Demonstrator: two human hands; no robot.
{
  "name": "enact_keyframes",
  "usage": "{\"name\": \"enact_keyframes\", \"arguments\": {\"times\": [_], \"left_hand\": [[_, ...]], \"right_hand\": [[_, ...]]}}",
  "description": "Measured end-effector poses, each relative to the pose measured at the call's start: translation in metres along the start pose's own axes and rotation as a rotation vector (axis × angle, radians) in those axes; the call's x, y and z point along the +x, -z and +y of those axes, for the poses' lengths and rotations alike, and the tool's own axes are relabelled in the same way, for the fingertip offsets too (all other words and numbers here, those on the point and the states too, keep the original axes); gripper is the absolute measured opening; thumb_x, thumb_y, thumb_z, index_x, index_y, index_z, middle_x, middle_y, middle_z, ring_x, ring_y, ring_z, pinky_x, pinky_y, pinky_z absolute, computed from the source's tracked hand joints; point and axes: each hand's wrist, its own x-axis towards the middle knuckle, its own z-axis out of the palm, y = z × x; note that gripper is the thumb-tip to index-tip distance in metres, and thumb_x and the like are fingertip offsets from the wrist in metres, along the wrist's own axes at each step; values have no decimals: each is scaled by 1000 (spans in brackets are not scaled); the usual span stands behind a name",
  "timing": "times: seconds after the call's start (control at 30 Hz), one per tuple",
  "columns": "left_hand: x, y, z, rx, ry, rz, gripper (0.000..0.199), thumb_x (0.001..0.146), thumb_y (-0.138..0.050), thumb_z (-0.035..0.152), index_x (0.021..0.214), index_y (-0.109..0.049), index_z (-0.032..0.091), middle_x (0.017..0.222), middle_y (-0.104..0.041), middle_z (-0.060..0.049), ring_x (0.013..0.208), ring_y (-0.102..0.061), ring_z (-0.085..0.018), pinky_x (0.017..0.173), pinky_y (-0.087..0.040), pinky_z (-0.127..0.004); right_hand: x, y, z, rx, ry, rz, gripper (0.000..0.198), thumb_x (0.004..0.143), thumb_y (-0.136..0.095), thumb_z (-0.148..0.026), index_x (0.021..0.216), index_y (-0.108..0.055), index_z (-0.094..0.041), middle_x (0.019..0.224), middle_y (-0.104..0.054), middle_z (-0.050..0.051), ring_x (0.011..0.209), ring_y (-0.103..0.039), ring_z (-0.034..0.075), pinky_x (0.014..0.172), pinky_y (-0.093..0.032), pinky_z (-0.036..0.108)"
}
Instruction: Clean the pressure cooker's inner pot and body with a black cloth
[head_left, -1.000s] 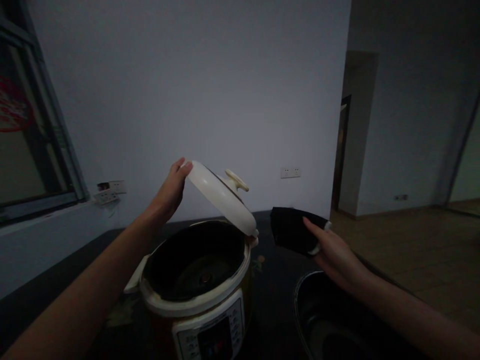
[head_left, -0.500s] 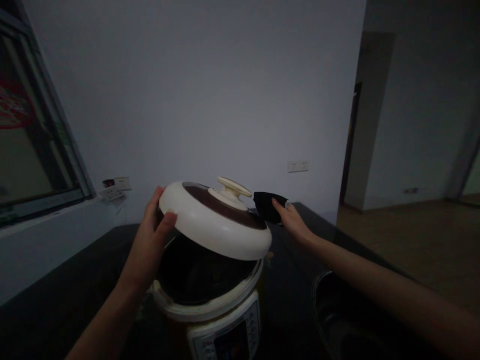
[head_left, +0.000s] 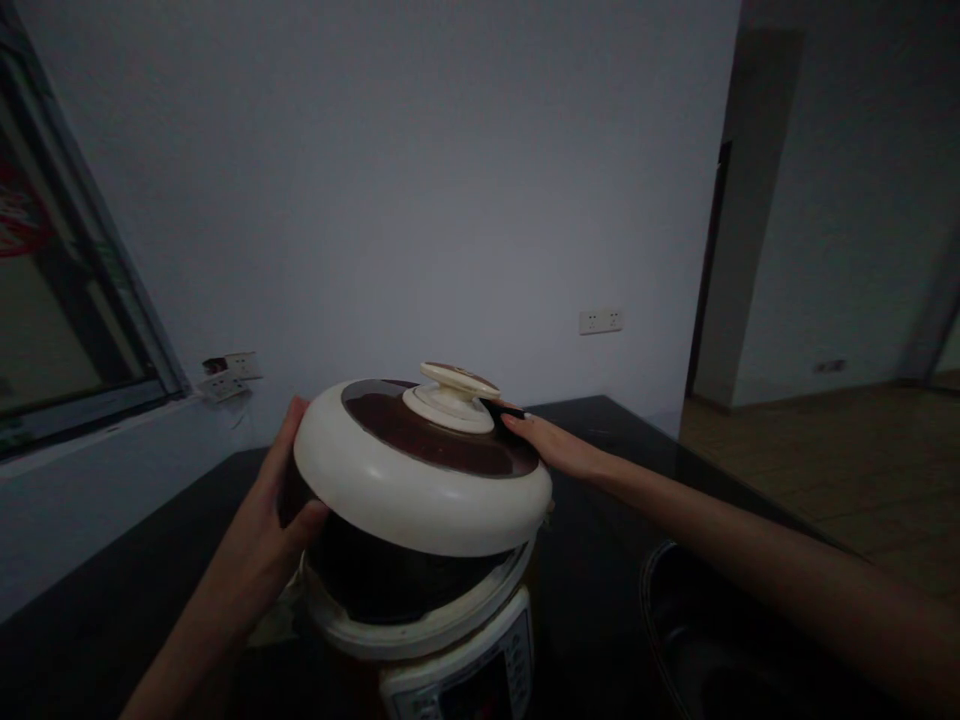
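A cream-and-brown lid (head_left: 420, 500) with a knob on top sits tilted over an electric pressure cooker (head_left: 420, 640), its near side raised so the dark pot opening (head_left: 375, 570) shows. My left hand (head_left: 274, 530) grips the lid's left edge, thumb at the rim and fingers behind. In my right hand (head_left: 551, 440) is a black cloth (head_left: 506, 408), mostly hidden by the hand and the knob, pressed on the lid's top to the right of the knob. The cooker's front carries a button panel with a display.
The cooker stands on a dark, glossy table (head_left: 600, 440) against a pale wall. A black inner pot (head_left: 705, 640) lies under my right forearm. Wall sockets (head_left: 600, 320) are at the back, with a loose socket box (head_left: 225, 380) near the window on the left.
My right hand has moved left with the cloth, from beside the lid onto its top by the knob. The lid is lower and less tilted, still held by my left hand.
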Motion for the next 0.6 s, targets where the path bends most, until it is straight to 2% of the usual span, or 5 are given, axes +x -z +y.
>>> {"name": "enact_keyframes", "arguments": {"times": [0.1, 0.23, 0.33, 0.43, 0.6], "left_hand": [[-6, 0, -3, -94, 0, -7, 103, 62, -59, 80, 149, -18, 46, 159, -21, 10, 147, -16, -28, 118, -20, -38], [-13, -3, -7, -159, 69, 38, 104, 55, -65, 80, 147, -28, 46, 156, -30, 10, 145, -22, -30, 116, -28, -38], [-15, -6, -10, -199, 103, 71, 108, 51, -68, 79, 147, -32, 42, 155, -35, 6, 143, -26, -33, 115, -29, -42], [-18, -11, -12, -251, 100, 115, 118, 46, -67, 83, 148, -33, 33, 153, -38, -2, 140, -31, -38, 114, -28, -50], [-23, -15, -13, -241, 114, 137, 121, 46, -63, 86, 149, -33, 29, 154, -38, -5, 140, -32, -39, 114, -24, -53]], "right_hand": [[-31, -2, -9, -89, 96, 20, 67, 70, -63, -69, 120, -65, -23, 139, -55, 5, 136, -43, 24, 117, -17, 46], [-63, 2, -16, -126, 95, -83, 81, 74, -36, -84, 125, -63, -27, 148, -44, 3, 145, -24, 24, 119, -2, 45], [-63, 5, -8, -85, 64, -61, 72, 86, -24, -76, 122, -65, -29, 143, -51, 3, 142, -32, 25, 119, -8, 49], [-41, 6, 8, -209, 127, 13, 54, 87, -48, -64, 126, -62, -30, 141, -54, 4, 136, -43, 25, 118, -19, 50], [3, 6, 23, -431, 104, 10, 60, 89, -47, -60, 135, -55, -22, 143, -50, 10, 135, -43, 27, 117, -23, 53]]}}
